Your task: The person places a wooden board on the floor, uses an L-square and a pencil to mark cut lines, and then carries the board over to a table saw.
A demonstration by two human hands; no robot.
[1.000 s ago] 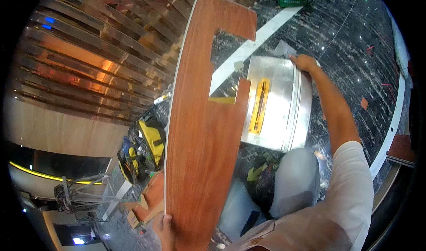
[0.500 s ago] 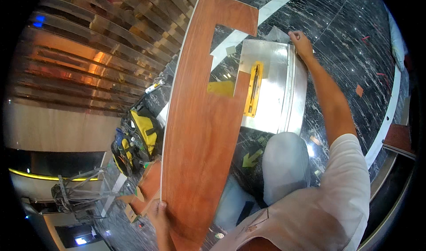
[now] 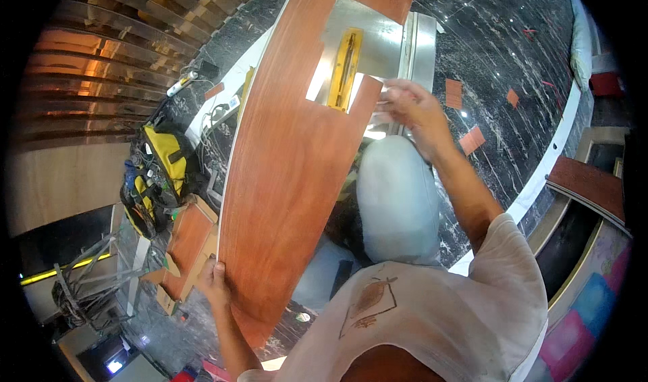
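Note:
A long reddish-brown wood-grain panel [image 3: 277,172] with a pale edge and a squared cutout slants across the middle, its near end by my body. My left hand [image 3: 214,284] is closed on its lower left edge. My right hand [image 3: 415,108] is beside the panel's right edge, just below the cutout, with its fingers bent and apart; whether they touch the edge I cannot tell. Through the cutout shows a silver metal slab [image 3: 378,41], bearing a long yellow plate [image 3: 344,71] with a dark bar along it. The panel hides the rest of the slab.
My bent knee [image 3: 397,199] is close to the panel's right side. Left of it stand a yellow-and-black tool bag [image 3: 165,156] and an opened carton [image 3: 185,247]. Small reddish offcuts [image 3: 472,140] lie on the dark veined floor at right. A slatted wooden structure [image 3: 115,71] rises far left.
My right hand has come back from the slab's far corner, where it pinched a small greyish piece, to the panel's edge. The panel's cutout now lies over the slab. The view has shifted.

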